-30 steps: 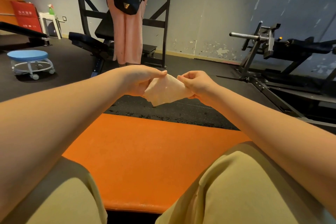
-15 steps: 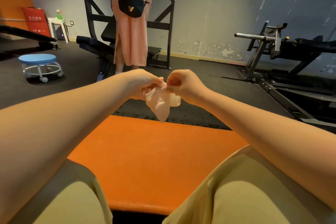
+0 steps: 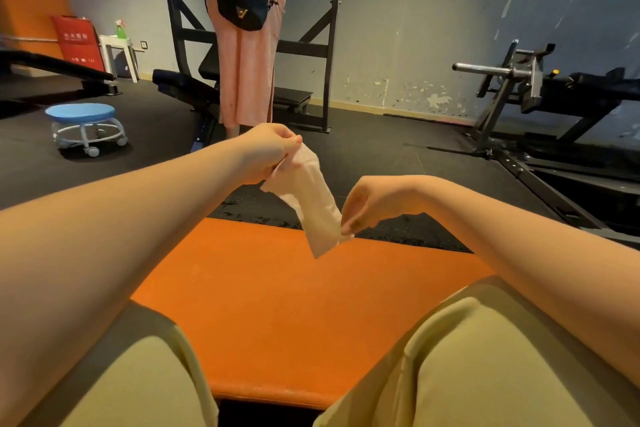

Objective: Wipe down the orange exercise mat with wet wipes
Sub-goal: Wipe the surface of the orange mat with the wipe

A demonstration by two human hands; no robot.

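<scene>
Above orange mat (image 3: 277, 288), L hand (image 3: 263, 158) & R hand (image 3: 369, 204) pinch wipe (image 3: 311, 198).

Wearer check: both forearms are bare from frame edge down to the left hand (image 3: 266, 156) and right hand (image 3: 370, 204), each crossing above the flat orange padded exercise mat (image 3: 277, 305). Legs are in plain, matte khaki-tan fabric; the left trouser leg (image 3: 131, 385) covers the mat's near left corner, the right trouser leg (image 3: 485, 367) its near right corner. The right one shows a raised seam or hem line along its mat-facing edge.
</scene>
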